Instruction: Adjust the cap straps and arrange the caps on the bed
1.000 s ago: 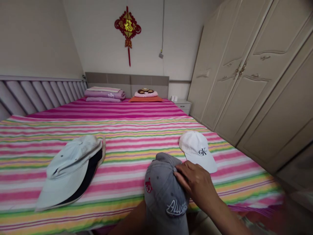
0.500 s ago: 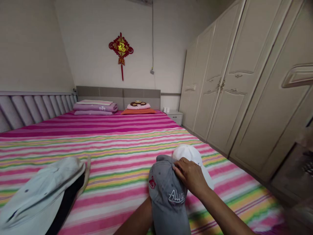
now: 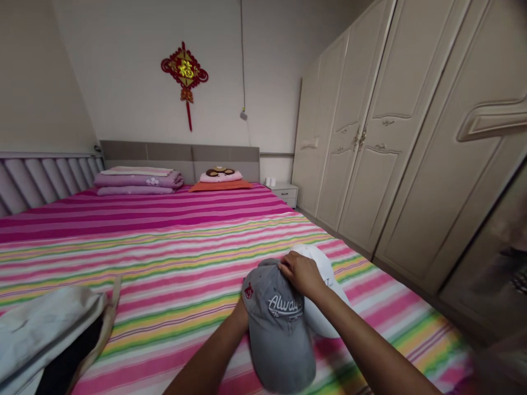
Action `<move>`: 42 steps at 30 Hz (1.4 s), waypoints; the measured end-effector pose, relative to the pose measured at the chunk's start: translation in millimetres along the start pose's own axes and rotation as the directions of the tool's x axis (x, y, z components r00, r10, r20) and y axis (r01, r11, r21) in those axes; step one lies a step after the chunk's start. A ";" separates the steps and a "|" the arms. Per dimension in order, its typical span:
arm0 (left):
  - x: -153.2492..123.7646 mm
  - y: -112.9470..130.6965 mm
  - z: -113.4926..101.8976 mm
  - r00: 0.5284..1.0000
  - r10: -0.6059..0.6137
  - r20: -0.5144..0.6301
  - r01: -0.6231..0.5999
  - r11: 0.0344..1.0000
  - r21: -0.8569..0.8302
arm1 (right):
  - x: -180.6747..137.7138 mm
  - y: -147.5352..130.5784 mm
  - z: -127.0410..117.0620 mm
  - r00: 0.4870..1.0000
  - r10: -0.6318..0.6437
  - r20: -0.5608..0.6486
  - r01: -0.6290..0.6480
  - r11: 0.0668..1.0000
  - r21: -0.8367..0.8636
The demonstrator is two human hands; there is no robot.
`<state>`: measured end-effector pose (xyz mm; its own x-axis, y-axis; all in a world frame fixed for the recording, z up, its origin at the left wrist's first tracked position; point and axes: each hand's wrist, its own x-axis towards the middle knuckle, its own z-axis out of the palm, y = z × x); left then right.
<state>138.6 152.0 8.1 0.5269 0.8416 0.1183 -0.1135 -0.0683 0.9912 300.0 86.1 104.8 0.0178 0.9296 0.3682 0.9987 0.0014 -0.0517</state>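
A grey baseball cap (image 3: 276, 334) with white lettering hangs just above the striped bed sheet (image 3: 173, 258), held between both my hands. My right hand (image 3: 300, 272) pinches the top of its crown from above. My left hand (image 3: 240, 316) goes in under the cap's left side, and its fingers are hidden by the cap. A white cap (image 3: 325, 296) lies on the sheet right behind the grey one, partly covered by it and by my right forearm.
A pale sun hat with a dark underside (image 3: 49, 340) lies at the lower left. Folded purple bedding (image 3: 135, 180) and a pink pillow (image 3: 220, 176) sit by the headboard. A small nightstand (image 3: 284, 193) and tall cream wardrobe doors (image 3: 391, 142) line the right side.
The grey cap has moved forward and right with both hands, now overlapping the white cap. The view has swung right, so the pale hat has slid to the left edge.
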 end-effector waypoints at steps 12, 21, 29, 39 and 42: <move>-32.3 -4.4 -30.5 0.978 -0.210 0.007 0.209 0.972 -0.104 | 17.9 -11.7 9.4 0.996 0.032 0.079 -0.032 0.999 0.000; -38.9 0.8 -5.8 0.966 -0.260 0.014 0.235 0.850 -0.471 | 19.6 -17.0 -2.1 0.996 0.061 0.060 -0.058 0.998 -0.038; -37.8 -12.7 -8.2 0.901 -0.418 0.113 0.425 0.803 -0.417 | 24.4 -17.6 15.1 0.988 0.093 0.123 -0.092 0.996 -0.013; -39.7 -3.1 -16.3 0.877 -0.480 0.022 0.454 0.814 -0.362 | -23.9 10.0 -0.1 0.964 0.253 0.078 -0.262 0.954 0.144; -43.6 -0.7 -19.5 0.872 -0.489 -0.007 0.459 0.824 -0.333 | -66.4 14.2 10.4 0.933 0.315 0.172 -0.343 0.923 0.171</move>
<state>99.4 125.8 1.1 0.5093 0.7712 -0.3820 -0.1319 0.5085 0.8509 312.6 28.2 69.9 0.3230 0.9314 0.1676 0.9078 -0.2549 -0.3331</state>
